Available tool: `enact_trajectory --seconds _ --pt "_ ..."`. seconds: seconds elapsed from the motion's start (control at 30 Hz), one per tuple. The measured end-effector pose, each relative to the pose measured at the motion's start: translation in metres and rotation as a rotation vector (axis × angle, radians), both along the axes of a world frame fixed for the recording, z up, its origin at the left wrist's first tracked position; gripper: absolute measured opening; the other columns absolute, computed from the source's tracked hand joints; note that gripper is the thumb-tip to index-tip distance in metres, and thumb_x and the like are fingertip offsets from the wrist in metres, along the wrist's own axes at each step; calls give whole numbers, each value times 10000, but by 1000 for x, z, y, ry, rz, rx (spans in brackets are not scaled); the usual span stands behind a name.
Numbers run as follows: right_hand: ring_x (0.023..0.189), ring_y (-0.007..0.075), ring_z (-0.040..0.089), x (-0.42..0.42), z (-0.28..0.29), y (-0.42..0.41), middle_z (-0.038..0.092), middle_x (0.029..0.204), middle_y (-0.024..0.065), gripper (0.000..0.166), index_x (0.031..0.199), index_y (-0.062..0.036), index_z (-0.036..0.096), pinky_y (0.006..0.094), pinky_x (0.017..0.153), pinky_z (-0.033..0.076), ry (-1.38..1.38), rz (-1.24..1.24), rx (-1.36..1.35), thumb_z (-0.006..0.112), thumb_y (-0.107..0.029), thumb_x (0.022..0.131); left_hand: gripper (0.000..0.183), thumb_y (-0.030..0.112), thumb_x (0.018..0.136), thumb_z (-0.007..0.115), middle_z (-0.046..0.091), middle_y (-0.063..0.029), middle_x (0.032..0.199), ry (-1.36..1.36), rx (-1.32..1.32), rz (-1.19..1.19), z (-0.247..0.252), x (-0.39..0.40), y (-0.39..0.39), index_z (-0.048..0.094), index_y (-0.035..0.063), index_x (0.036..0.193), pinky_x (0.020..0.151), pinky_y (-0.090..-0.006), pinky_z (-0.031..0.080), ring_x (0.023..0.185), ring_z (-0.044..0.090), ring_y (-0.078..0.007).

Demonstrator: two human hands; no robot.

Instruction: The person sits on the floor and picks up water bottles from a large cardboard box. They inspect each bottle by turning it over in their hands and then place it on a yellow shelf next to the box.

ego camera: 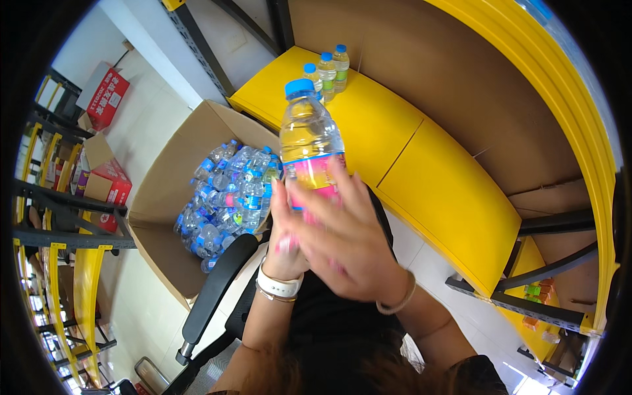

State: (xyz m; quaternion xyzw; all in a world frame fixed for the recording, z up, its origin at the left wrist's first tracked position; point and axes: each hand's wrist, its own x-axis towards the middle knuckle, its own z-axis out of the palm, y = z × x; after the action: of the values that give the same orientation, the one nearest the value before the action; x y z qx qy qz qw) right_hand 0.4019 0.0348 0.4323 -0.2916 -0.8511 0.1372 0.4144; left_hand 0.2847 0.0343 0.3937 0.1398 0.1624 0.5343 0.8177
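Note:
A clear plastic bottle with a blue cap and a pink and yellow label stands nearly upright in front of me. My left hand is wrapped around its lower part from the left and wears a white band at the wrist. Across the label lie the spread, blurred fingers of my right hand; whether they grip or only touch the bottle is unclear. The bottle's base is hidden behind my hands. Behind its cap, three smaller bottles with blue caps stand in a row on a yellow shelf.
To the left, an open cardboard box holds a heap of plastic bottles. A black chair armrest sits between the box and my left arm. Red cartons are on the floor farther left. Small orange and green packs lie on a lower shelf at right.

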Motion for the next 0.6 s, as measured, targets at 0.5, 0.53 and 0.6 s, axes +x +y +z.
enact_trajectory --seconds 0.5,0.53,0.6 --pt "951 173 514 2 -39 -6 496 1122 176 266 1041 45 502 282 850 405 1043 -192 -506 357 58 818 799 640 780 313 324 -179 1308 172 83 218 19 11 -5 213 56 1316 912 -395 380 1158 391 -277" --pt "742 109 523 4 -40 -8 550 954 133 233 968 41 522 218 704 445 1077 -207 -506 359 75 805 828 656 770 307 293 -189 1322 196 98 195 21 11 -3 189 49 1322 921 -398 371 1181 359 -285" --pt "706 100 517 15 -44 -14 550 876 104 237 966 37 528 204 687 432 1021 -158 -640 349 68 814 857 669 762 301 262 -203 1336 204 90 159 25 10 -2 166 39 1327 935 -398 357 1209 321 -295"
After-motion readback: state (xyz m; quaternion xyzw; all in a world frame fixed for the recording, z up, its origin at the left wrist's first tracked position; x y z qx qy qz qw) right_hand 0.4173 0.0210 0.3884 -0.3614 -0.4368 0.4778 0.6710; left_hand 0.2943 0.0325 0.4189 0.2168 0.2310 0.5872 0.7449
